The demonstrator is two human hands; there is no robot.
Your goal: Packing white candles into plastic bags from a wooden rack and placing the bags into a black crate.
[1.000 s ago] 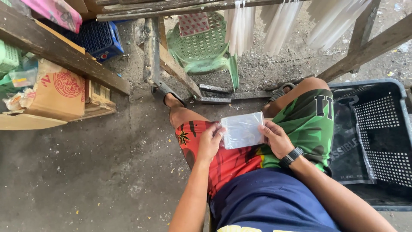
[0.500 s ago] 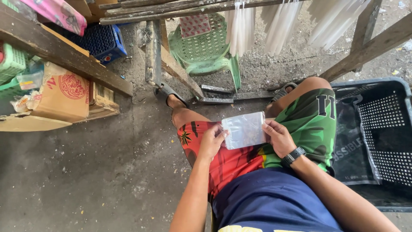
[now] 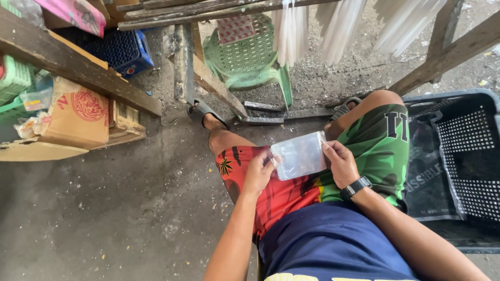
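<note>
Hands unmoved, left hand [image 3: 259, 174] and right hand [image 3: 341, 164] pinching clear plastic bag [image 3: 299, 155]

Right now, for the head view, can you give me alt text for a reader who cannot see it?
A seated person holds a small clear plastic bag over their lap, left hand at one edge and right hand, with a black wristwatch, at the other. A dark plastic crate sits on the right; a green plastic chair and a cardboard box lie beyond on the concrete floor.

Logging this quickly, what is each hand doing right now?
Left hand: fingers closed on the left edge of the clear plastic bag.
Right hand: fingers closed on the bag's right edge.
</note>
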